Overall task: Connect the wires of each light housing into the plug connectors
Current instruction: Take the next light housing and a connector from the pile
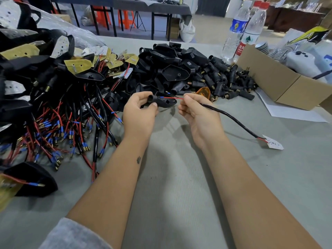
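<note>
Two clear plastic water bottles [241, 29] stand side by side at the far right of the grey table [179, 177], one with a blue label, the other with a red and green label and a red cap. Just beside them sits an open cardboard box [280, 81] holding white and striped items that are hard to make out. A white sheet of paper [291, 112] lies partly under the box. An orange plastic lens [203, 92] rests on the table at the near edge of the heap of black parts. Farther back, another table [125, 4] stands on dark legs, with orange stools [115, 18] and a black tripod [137, 22] under it. A white sack [187, 30] leans beside it on the floor.
</note>
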Tool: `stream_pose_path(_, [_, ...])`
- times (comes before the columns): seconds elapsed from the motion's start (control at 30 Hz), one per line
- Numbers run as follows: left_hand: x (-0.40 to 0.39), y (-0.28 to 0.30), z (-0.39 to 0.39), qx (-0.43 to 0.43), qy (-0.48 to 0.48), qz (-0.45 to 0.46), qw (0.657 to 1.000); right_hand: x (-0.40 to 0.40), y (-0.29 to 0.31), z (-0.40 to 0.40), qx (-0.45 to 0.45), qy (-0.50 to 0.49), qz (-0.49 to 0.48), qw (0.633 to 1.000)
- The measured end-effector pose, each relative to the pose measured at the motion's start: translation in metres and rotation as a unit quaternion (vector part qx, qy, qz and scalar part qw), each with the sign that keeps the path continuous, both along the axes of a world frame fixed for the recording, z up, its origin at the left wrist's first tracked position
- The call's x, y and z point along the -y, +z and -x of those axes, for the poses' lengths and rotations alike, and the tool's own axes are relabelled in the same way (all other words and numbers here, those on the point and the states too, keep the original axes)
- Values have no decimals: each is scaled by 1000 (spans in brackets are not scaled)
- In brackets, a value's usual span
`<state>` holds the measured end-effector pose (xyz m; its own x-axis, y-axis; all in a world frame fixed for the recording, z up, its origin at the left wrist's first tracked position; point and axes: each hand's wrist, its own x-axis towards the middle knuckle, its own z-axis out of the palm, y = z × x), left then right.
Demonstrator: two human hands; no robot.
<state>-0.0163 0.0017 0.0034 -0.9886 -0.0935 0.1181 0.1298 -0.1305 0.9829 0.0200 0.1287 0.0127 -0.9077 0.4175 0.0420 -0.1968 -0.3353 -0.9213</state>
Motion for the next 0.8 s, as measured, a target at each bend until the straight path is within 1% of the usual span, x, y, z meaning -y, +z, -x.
stream_pose_path(0.2, [0,-2,1,-3,4,26,1000,-1,-5,1,0,-36,-30,999])
stream_pose_path(0.4, [-1,-3,2,-5,5,19,1000,2,0,-1,-59,-60,12,996])
stream_pose_path(0.6, [0,-2,0,-18,-8,2,1000,2,1,-1,-37,-75,32,996])
stream_pose_path(0.8, [0,0,-1,-26,-13,-19,999,1,0,-1,-20,-56,23,998])
